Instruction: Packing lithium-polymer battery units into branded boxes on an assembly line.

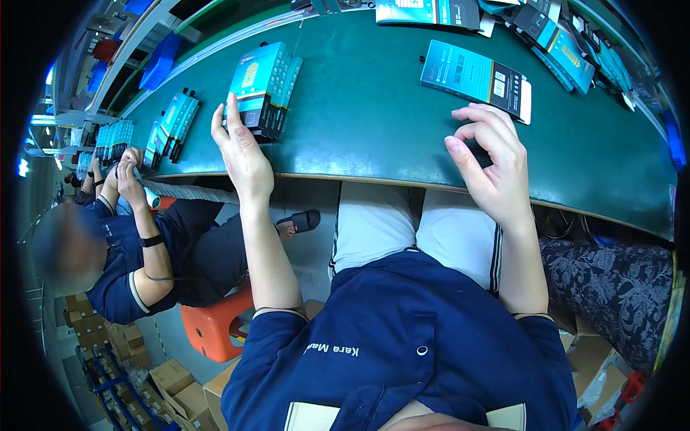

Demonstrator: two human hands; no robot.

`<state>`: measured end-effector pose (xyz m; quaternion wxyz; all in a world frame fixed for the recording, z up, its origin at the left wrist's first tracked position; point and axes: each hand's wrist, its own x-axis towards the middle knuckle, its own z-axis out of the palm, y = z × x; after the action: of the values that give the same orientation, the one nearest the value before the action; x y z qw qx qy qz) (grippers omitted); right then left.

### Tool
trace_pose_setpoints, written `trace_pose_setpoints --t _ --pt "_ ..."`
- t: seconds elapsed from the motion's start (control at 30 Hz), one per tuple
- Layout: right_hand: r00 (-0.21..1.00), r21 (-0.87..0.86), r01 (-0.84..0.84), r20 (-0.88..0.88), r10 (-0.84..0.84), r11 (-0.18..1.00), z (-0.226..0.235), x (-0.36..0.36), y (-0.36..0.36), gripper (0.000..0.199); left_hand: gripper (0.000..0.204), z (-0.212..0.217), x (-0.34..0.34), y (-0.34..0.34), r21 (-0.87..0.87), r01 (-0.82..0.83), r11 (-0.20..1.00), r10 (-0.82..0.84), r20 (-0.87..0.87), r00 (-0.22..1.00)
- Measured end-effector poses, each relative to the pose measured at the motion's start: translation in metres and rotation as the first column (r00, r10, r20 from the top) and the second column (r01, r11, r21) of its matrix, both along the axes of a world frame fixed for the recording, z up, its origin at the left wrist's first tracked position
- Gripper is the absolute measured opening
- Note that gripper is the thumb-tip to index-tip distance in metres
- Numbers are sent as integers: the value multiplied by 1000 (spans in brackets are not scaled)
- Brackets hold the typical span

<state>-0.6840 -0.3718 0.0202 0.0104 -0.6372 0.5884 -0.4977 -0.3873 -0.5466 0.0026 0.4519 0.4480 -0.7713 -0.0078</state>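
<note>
My left hand [248, 161] is open at the table's near edge, its fingers stretched up along the left side of a small stack of flat teal and black boxes [260, 75]. Whether the fingertips touch the stack, I cannot tell. On the right, my right hand [496, 161] has loosely bent fingers, spread apart, with nothing between them. Just beyond its fingertips lies a single teal and black box [463, 74], flat on the green tabletop [352, 108]. A white flap [526, 102] sticks out at that box's right end.
More teal boxes lie at the far edge [428, 13] and in a heap [557, 47] at far right. Leaning boxes [172, 126] stand left, near a seated co-worker [136, 251] whose hands are at the table. An orange stool [215, 327] and cardboard cartons [176, 381] are below left.
</note>
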Motion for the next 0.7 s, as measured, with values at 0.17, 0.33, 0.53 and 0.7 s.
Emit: trace_pose_setpoints --t 0.17,0.33,0.53,0.7 --pt "1000 25 -6 -25 7 1000 -1 1 1 15 54 -3 2 -2 7 98 995 -97 -86 992" --pt "1000 25 -6 -30 7 1000 -2 1 0 15 50 -4 2 -2 -28 99 995 -101 -108 989" --pt "1000 23 -6 -29 7 1000 -4 3 0 15 77 -3 -2 4 -48 18 999 -18 1 1000" --pt "1000 32 5 -22 -4 999 -6 4 -1 14 76 0 -6 7 -66 -84 994 88 76 993"
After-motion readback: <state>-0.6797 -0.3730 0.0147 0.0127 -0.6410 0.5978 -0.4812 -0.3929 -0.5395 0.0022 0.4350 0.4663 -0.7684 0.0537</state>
